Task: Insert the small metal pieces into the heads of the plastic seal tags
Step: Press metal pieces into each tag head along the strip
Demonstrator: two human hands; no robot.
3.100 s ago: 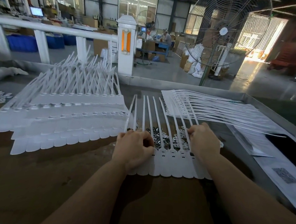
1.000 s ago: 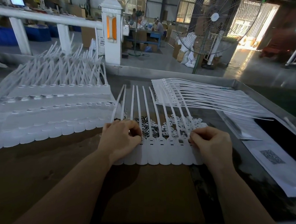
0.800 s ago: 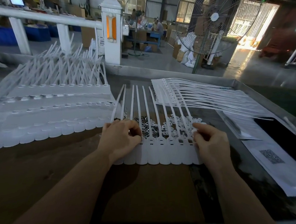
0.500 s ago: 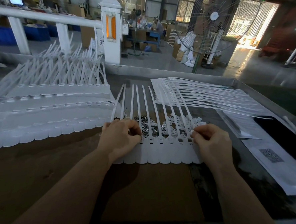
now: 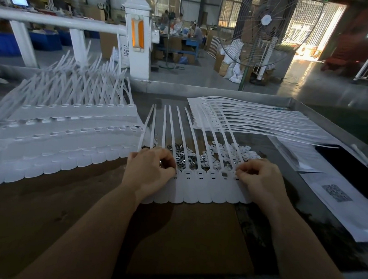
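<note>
Both hands work at the heads of one strip of seal tags (image 5: 199,187) on the worktop (image 5: 45,212).

I see my left hand (image 5: 150,171) with fingers curled over the strip's left end, seemingly pinching something small and shiny, though I cannot tell what. My right hand (image 5: 260,178) pinches at a tag head on the strip's right end with bent fingertips (image 5: 240,172). Just beyond both hands, under the tag tails, lies a heap of small metal pieces (image 5: 185,155) and white plastic bits (image 5: 238,151). Left of my left hand sit stacked strips (image 5: 56,131); beyond my right hand lies another pile (image 5: 244,119), with papers (image 5: 347,205) to its right.
</note>
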